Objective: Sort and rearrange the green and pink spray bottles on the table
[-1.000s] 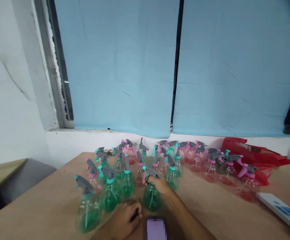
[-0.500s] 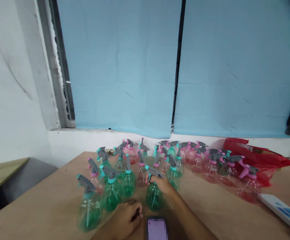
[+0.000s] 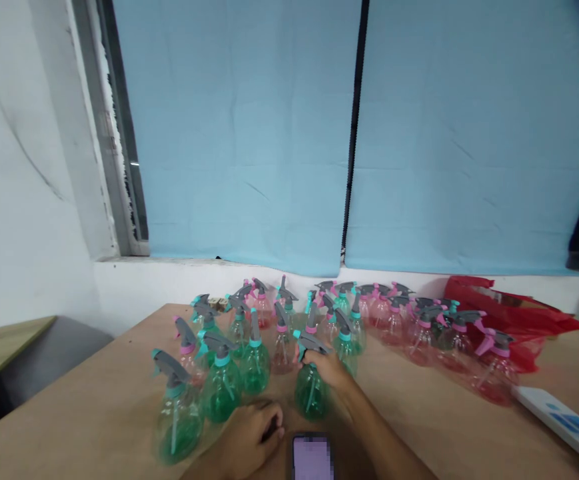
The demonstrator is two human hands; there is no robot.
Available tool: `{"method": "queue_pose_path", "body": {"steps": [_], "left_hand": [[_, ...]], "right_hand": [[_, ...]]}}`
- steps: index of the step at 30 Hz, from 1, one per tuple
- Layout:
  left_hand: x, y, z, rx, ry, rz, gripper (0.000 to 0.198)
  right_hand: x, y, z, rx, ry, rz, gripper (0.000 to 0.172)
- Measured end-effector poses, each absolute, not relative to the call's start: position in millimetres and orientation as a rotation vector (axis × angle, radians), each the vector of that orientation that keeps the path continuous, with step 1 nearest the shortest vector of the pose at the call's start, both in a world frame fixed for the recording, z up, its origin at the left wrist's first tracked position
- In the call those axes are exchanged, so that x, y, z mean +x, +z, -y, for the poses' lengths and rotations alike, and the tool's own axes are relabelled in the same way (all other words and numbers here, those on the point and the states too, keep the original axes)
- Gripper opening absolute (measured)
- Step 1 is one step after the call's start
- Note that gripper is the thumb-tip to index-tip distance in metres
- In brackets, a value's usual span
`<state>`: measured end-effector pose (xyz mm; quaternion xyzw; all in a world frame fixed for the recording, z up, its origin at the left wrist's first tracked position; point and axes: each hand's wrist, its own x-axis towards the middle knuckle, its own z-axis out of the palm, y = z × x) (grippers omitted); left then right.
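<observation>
In what appears to be the positioning step, the right hand [image 3: 323,367], fingers clamped around its neck, holds a green spray bottle [image 3: 311,395] upright beyond the phone [image 3: 312,459], the left hand's [image 3: 253,433] closure being unclear; the next move probably calls for steadiness.

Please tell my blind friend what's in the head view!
A right hand grips a green spray bottle at a table; the left hand rests near a smartphone. More green spray bottles and pink ones stand nearby; blue curtains hang behind.
</observation>
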<state>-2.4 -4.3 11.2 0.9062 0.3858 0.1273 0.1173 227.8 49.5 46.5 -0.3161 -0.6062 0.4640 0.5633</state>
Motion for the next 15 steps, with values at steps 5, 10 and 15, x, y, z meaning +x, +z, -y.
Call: {"method": "queue_pose_path", "body": {"steps": [5,10,15], "left_hand": [[-2.4,12.0,5.2,2.634,0.382,-1.119,0.004],[-2.1,13.6,5.8,2.628,0.37,-1.128,0.005],[-2.0,12.9,5.4,2.638,0.377,-1.13,0.005]], "right_hand": [[227.3,51.6,-46.3,-0.741,1.051,1.448,0.032],[228.2,54.4,-45.8,-0.698,1.073,1.484,0.037],[226.7,46.2,-48.9,-0.744,1.067,1.375,0.034]]}}
